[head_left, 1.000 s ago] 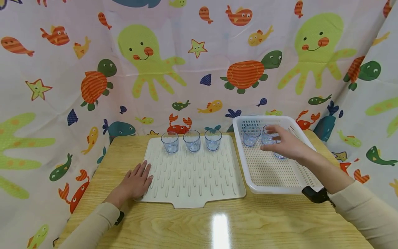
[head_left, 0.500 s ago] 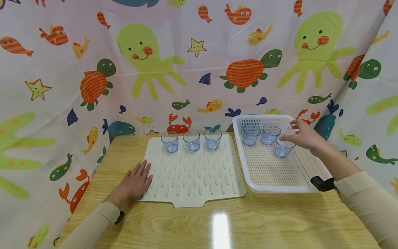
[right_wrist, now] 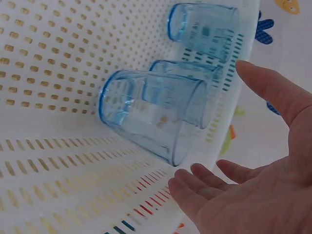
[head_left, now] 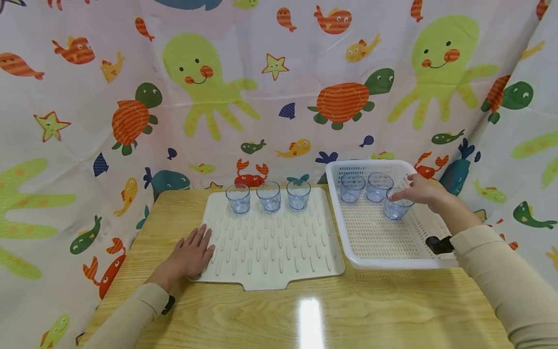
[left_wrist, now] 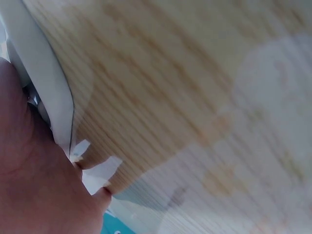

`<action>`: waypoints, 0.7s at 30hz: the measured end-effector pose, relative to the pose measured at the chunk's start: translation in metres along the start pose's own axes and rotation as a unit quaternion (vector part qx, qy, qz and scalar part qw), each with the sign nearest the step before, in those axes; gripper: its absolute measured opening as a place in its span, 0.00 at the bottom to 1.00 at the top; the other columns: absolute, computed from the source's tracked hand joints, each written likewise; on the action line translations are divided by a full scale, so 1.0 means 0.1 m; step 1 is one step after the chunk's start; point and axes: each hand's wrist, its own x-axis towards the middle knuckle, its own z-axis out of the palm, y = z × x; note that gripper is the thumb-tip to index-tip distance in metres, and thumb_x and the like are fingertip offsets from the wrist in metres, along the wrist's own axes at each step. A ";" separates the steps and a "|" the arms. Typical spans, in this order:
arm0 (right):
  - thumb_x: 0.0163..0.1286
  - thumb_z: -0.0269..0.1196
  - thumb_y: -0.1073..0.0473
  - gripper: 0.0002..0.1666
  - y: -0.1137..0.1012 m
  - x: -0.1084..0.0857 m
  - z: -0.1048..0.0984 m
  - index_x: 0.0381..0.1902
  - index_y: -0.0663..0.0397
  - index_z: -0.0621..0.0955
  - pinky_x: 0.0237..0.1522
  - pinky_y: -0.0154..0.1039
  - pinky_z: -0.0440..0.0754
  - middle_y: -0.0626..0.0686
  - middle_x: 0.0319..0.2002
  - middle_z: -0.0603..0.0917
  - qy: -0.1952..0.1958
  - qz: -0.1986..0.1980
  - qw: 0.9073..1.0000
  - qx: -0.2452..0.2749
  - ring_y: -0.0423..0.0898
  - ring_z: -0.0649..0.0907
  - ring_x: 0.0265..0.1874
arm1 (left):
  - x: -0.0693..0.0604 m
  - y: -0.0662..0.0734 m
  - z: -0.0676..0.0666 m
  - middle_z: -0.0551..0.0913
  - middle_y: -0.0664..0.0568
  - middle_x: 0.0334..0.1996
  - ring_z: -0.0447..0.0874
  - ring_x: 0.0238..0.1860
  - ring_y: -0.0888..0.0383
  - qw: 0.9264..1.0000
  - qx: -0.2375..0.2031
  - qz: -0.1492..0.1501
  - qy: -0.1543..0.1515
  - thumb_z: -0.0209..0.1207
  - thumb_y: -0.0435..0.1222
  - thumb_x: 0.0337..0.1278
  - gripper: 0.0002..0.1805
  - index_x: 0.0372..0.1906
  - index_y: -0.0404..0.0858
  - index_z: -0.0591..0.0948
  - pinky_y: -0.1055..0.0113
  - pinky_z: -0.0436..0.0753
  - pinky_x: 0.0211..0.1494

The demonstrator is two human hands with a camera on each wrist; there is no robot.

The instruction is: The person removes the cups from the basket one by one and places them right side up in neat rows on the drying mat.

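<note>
- Firstly, one left hand (head_left: pixel 189 254), fingers straight, resting on the left edge of a ribbed tray (head_left: pixel 270 264).
- Said tray: off-white, lying on a wood-grain table (head_left: pixel 226 315).
- Three bluish clear glasses, upright in a row on the tray's far part: left glass (head_left: pixel 238 199), middle glass (head_left: pixel 269 198), right glass (head_left: pixel 298 196).
- One white basket (head_left: pixel 401 264), perforated, just right of the tray.
- Three matching glasses inside it, upright: rear-left glass (head_left: pixel 352 189), rear-centre glass (head_left: pixel 379 188), front glass (head_left: pixel 396 210), nearer and rightmost.
- One right hand (head_left: pixel 422 191), fingers extended, thumb spread away, ungripping, just beside the front glass's rim.
</note>
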 end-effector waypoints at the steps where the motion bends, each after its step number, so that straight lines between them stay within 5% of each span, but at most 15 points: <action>1: 0.67 0.69 0.44 0.66 0.02 0.01 0.01 0.77 0.78 0.41 0.64 0.77 0.62 0.82 0.72 0.51 -0.004 0.004 1.000 0.001 0.79 0.59 0.68 | 0.01 0.00 0.01 0.41 0.36 0.82 0.37 0.81 0.33 1.000 0.002 -0.002 -0.001 0.37 0.52 0.82 0.38 0.82 0.32 0.48 0.30 0.42 0.76; 16: 0.69 0.69 0.55 0.64 0.10 0.12 0.10 0.76 0.80 0.37 0.67 0.77 0.57 0.84 0.71 0.48 -0.039 0.011 0.998 0.058 0.78 0.56 0.69 | 0.12 -0.15 0.15 0.40 0.36 0.83 0.37 0.81 0.33 1.000 0.002 0.007 0.014 0.33 0.57 0.80 0.42 0.82 0.33 0.46 0.29 0.40 0.76; 21: 0.68 0.69 0.57 0.62 0.12 0.13 0.12 0.76 0.80 0.38 0.68 0.76 0.57 0.83 0.71 0.49 -0.046 0.011 0.997 0.059 0.78 0.57 0.69 | 0.03 -0.03 0.03 0.40 0.36 0.83 0.37 0.81 0.33 1.000 -0.002 0.000 -0.001 0.36 0.53 0.82 0.39 0.82 0.33 0.47 0.30 0.42 0.76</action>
